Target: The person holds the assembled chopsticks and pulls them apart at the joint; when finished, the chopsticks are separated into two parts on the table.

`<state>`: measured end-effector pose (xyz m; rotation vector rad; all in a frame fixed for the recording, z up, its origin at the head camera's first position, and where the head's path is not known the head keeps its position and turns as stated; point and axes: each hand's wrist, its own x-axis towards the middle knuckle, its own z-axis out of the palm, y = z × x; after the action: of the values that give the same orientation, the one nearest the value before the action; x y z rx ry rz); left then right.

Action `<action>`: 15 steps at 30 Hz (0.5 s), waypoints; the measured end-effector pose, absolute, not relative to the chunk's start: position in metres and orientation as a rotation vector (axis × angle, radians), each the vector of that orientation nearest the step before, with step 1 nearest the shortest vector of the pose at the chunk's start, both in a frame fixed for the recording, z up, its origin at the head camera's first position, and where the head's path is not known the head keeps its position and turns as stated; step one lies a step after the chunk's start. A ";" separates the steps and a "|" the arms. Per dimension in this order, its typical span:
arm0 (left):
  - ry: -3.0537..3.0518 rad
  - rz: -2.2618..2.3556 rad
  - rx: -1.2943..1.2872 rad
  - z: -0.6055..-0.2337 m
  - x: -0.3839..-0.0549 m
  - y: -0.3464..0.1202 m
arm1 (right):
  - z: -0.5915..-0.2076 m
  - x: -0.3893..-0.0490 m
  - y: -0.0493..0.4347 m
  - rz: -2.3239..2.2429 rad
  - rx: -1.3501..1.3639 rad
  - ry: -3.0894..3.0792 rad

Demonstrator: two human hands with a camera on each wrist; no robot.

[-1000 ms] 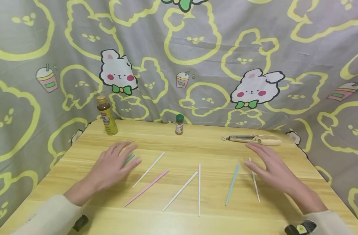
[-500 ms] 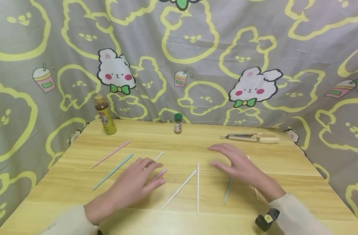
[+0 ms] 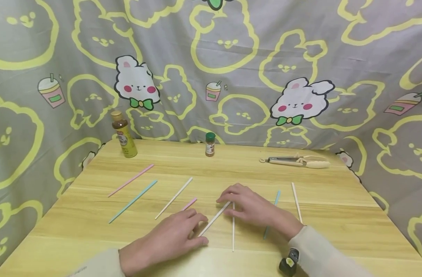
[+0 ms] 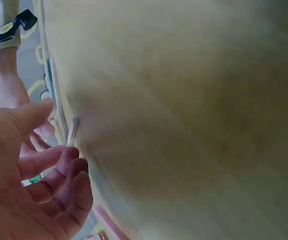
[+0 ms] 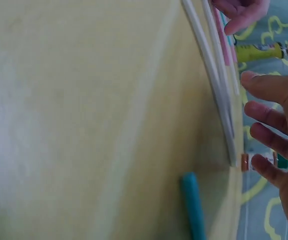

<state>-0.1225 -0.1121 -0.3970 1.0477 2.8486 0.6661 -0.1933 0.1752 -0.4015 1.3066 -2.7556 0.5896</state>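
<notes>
In the head view, my left hand [image 3: 169, 238] hovers low at the near end of a slanted white stick [image 3: 214, 219], thin and straw-like. Its fingers are loosely bent, and it partly covers a pink stick [image 3: 190, 203]. My right hand [image 3: 254, 206] is over the far end of that slanted stick, thumb and fingers apart. A second white stick [image 3: 233, 234] runs under the right fingers, and a blue stick [image 3: 278, 197] passes beneath that wrist. Both wrist views show relaxed fingers with nothing gripped; the right wrist view shows the two white sticks [image 5: 208, 60] meeting at an angle.
Left on the wooden table lie another pink stick [image 3: 131, 181], a blue stick [image 3: 133, 201] and a white stick [image 3: 174, 198]. One more white stick [image 3: 296, 202] lies at right. Behind stand a yellow bottle [image 3: 124, 136] and a green-capped jar [image 3: 210, 145], with tongs [image 3: 295, 161] at back right.
My left hand has moved right and nearer from over the left-hand sticks. The right hand has swept left from the right-hand sticks to the middle pair. The sticks lie where they were.
</notes>
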 end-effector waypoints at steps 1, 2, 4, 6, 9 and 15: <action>2.835 0.677 1.055 -0.398 -0.122 -0.111 | -0.403 -0.193 0.173 0.576 1.322 -2.752; 2.825 0.686 1.058 -0.400 -0.122 -0.110 | -0.405 -0.193 0.171 0.566 1.337 -2.748; 2.819 0.696 1.065 -0.402 -0.122 -0.109 | -0.409 -0.192 0.167 0.548 1.369 -2.726; 2.824 0.693 1.079 -0.404 -0.122 -0.108 | -0.412 -0.192 0.164 0.544 1.390 -2.702; 2.826 0.708 1.088 -0.404 -0.123 -0.107 | -0.414 -0.193 0.160 0.530 1.389 -2.674; 2.849 0.809 1.049 -0.396 -0.126 -0.112 | -0.409 -0.191 0.157 0.521 1.347 -2.663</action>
<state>-0.1265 -0.1120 -0.3960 1.0490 2.8495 0.8092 -0.1906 0.1572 -0.4090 1.3474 -2.6633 0.5207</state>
